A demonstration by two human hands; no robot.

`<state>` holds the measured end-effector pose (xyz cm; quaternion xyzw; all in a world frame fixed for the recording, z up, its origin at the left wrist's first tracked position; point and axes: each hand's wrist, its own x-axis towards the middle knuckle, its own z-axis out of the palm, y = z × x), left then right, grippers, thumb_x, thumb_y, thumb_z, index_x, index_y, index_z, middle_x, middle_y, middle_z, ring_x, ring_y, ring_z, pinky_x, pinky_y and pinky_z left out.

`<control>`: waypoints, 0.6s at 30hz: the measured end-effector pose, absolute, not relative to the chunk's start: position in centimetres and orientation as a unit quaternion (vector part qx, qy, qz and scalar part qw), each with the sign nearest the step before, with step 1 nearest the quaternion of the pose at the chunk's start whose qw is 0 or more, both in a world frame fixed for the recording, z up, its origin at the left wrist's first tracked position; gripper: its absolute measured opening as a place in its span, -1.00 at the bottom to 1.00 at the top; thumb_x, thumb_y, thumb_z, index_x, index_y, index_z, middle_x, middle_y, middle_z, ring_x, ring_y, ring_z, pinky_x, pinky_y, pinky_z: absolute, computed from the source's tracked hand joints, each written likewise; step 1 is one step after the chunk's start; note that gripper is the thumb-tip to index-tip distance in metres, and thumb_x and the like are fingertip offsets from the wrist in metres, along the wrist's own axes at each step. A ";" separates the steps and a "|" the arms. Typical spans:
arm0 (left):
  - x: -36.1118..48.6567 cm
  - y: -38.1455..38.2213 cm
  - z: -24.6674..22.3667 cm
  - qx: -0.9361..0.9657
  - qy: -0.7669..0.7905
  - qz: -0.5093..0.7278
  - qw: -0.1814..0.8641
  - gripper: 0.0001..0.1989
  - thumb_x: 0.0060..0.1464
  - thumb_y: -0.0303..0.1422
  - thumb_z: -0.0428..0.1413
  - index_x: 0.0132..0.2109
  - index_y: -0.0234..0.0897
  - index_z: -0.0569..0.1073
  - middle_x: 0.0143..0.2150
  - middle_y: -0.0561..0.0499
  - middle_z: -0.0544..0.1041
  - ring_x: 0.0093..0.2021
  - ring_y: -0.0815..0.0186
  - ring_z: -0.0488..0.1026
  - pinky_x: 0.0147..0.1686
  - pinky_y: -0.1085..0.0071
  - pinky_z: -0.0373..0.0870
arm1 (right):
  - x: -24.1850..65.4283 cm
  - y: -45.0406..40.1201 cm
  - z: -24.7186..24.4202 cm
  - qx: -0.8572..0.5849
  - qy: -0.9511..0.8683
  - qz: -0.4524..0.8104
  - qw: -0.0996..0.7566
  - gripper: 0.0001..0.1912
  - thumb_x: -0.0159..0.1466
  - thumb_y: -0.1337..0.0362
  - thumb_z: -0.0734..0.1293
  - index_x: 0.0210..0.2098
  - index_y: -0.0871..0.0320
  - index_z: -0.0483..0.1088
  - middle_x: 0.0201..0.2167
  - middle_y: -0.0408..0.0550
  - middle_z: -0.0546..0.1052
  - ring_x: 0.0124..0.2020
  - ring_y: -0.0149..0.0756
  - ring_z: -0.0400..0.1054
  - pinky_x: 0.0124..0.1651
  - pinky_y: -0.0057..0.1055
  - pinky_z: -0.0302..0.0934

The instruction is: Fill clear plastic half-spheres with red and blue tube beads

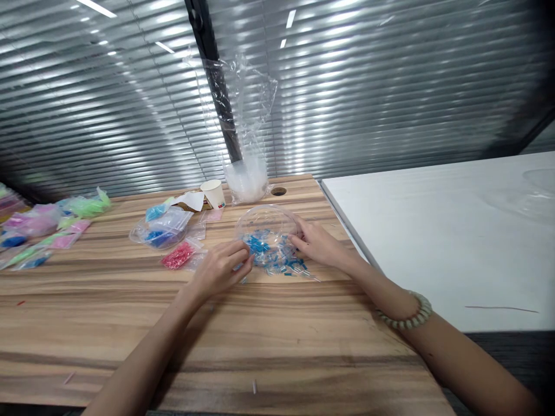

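A clear round plastic bowl (pixel 271 216) stands on the wooden table, with blue and clear small tube-like pieces (pixel 259 244) inside it. More blue and clear pieces (pixel 295 266) lie on the wood at its near side. My right hand (pixel 318 242) grips the bowl's right rim between thumb and fingers. At the bowl's left near edge is my left hand (pixel 225 266), its fingers bent and pinched together beside the blue pieces; what they hold, if anything, is too small to make out.
Left of the bowl are a bag of red pieces (pixel 177 255), a clear dish with blue bags (pixel 159 231) and a paper cup (pixel 213 194). Behind stands a plastic-wrapped stack (pixel 247 179). Colourful bags (pixel 39 221) lie far left; a white table (pixel 433 231) adjoins at right.
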<state>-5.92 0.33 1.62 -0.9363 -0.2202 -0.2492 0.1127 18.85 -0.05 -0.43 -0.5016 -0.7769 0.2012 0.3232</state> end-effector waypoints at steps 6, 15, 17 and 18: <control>-5.9 0.4 1.6 -0.939 -0.229 -0.236 0.101 -0.77 0.18 -0.46 -0.04 -0.44 -0.30 0.36 -0.45 0.01 0.45 -0.44 0.41 0.38 -0.43 0.51 0.25 | 18.8 -0.1 -0.4 -0.494 -0.779 0.216 0.319 -0.30 0.20 0.45 0.15 0.32 0.23 -0.08 -0.56 -0.19 0.52 -0.51 -0.33 0.39 -0.39 -0.48 0.20; -5.8 0.2 1.5 -0.946 -0.234 -0.210 0.077 -0.75 0.20 -0.44 -0.07 -0.44 -0.30 0.36 -0.48 0.03 0.41 -0.47 0.42 0.34 -0.45 0.50 0.22 | 18.9 0.0 -0.7 -0.493 -0.782 0.216 0.314 -0.30 0.22 0.42 0.13 0.33 0.21 -0.13 -0.55 -0.20 0.50 -0.52 -0.34 0.37 -0.41 -0.49 0.18; -5.8 0.2 1.5 -0.947 -0.234 -0.208 0.071 -0.74 0.21 -0.43 -0.07 -0.44 -0.30 0.36 -0.48 0.03 0.41 -0.47 0.42 0.34 -0.45 0.50 0.22 | 18.9 0.1 -0.8 -0.494 -0.782 0.212 0.314 -0.30 0.22 0.42 0.14 0.33 0.21 -0.13 -0.55 -0.20 0.50 -0.52 -0.34 0.37 -0.40 -0.49 0.18; -5.8 0.2 1.5 -0.947 -0.234 -0.207 0.070 -0.74 0.21 -0.43 -0.07 -0.44 -0.30 0.36 -0.48 0.03 0.40 -0.47 0.42 0.34 -0.45 0.50 0.21 | 18.9 0.1 -0.8 -0.495 -0.782 0.210 0.314 -0.30 0.22 0.42 0.14 0.33 0.21 -0.13 -0.55 -0.20 0.49 -0.52 -0.34 0.36 -0.40 -0.48 0.18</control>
